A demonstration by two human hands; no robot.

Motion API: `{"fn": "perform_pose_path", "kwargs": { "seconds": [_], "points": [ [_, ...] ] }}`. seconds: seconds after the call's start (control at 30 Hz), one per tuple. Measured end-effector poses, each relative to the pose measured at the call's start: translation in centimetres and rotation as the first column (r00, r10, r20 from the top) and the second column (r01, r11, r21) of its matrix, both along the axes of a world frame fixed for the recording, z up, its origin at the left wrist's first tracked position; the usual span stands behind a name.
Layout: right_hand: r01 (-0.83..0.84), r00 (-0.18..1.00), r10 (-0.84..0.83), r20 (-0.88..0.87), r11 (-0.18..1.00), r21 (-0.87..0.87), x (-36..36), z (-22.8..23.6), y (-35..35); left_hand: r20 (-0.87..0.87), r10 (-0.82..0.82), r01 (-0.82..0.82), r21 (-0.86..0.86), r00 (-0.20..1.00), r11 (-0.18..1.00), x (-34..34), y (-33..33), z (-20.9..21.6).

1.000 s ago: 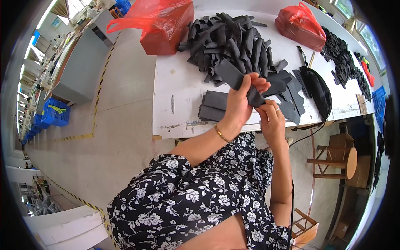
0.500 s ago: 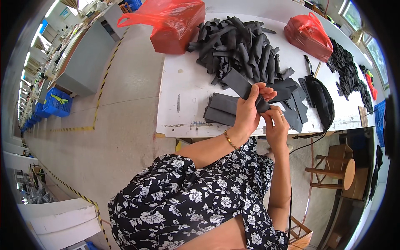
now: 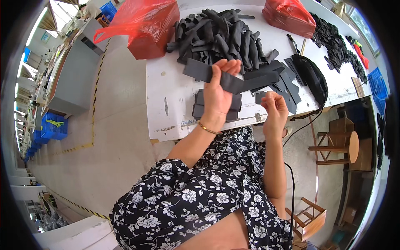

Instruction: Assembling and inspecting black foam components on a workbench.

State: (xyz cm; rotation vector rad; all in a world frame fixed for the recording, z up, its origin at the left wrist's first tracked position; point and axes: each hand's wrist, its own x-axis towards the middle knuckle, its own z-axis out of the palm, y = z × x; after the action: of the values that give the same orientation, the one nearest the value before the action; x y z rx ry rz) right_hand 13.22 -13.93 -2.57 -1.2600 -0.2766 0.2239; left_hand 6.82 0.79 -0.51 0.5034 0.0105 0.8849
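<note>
My left hand (image 3: 217,93), with a beaded bracelet at the wrist, is closed around a flat black strip (image 3: 196,71) held above the table. One end of the strip sticks out to the left; the other reaches right, past the palm. Below that hand lies a stack of flat black pieces (image 3: 200,109), partly hidden by it. My right hand (image 3: 276,110) is off the strip, its fingertips pinched together near the table's front edge. A small dark edge shows beside those fingertips; whether they hold it I cannot tell. More flat black pieces (image 3: 291,89) are spread behind my right hand.
Farther back rises a heap of rolled black pieces (image 3: 225,35), between two red plastic bags (image 3: 152,39) (image 3: 289,18). A black pouch (image 3: 310,77) with a cord lies at the right. Small black parts (image 3: 333,46) cover the far right. Wooden stools (image 3: 354,148) stand on the floor.
My hands have come apart: the left moved left with the strip, turning it nearer level, while the right let go of it. The whole view has shifted slightly.
</note>
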Motion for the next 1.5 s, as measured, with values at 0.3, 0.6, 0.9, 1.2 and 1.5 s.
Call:
{"fn": "perform_pose_path", "kwargs": {
  "seconds": [0.3,0.6,0.9,1.2,1.5],
  "points": [
    [0.124,0.706,-0.032,0.708,0.989,-0.079,-1.8,2.6,1.0,-0.091,-0.137,0.143,0.06,0.986,0.988,-2.9,2.6,-1.9],
    [-0.208,0.905,0.298,0.303,0.932,-0.297,-2.4,0.3,0.6,-0.369,-0.025,0.068,0.104,0.929,0.992,-8.9,3.2,-4.4],
    [0.189,0.698,0.423,0.578,0.669,-0.719,-3.7,-4.4,3.0,-0.346,0.902,-0.06,0.926,0.257,0.373,-10.8,6.1,-7.8],
    [0.497,0.571,0.512,0.641,0.405,-0.767,6.3,-4.8,-3.2,-0.814,0.53,0.256,0.579,0.237,0.774,-2.3,16.6,-6.3],
    [0.595,0.17,0.772,0.612,0.415,-0.689,8.1,-7.1,-4.1,-0.869,-0.026,0.256,0.116,0.494,0.96,-1.0,15.9,-9.4]
  ]
}}
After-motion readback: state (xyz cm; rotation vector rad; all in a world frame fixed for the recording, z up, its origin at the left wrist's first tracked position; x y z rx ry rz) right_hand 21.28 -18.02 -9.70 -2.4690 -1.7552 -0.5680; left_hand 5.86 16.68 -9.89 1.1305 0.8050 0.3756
